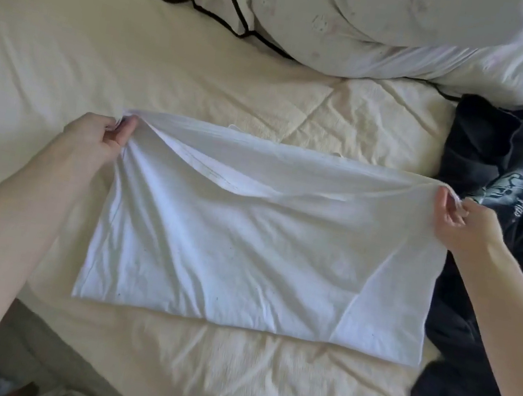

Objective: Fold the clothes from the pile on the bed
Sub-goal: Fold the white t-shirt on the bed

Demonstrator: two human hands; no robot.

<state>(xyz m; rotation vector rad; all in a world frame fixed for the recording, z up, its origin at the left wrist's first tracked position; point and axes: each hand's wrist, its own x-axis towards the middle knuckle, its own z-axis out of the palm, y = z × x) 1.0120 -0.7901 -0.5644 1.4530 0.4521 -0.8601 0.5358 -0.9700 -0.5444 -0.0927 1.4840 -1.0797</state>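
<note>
Two hands pinch the far corners of the white T-shirt (247, 236): left hand (98, 141) fingers (125, 128) and right hand (468, 227) fingers clamped on cloth. Its near hem lies toward the bed (70, 58) near edge. Recommended: keep equal tension, align corners with the hem. Dark clothes pile (505, 209) lies rightward.

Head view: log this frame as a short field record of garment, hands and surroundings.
garment in work: white shirt, near edge flat on the bed, far edge lifted
left hand: pinches far left corner
right hand: pinches far right corner
waiting: dark clothes, right of shirt
background: bunched duvet at the far side
</note>
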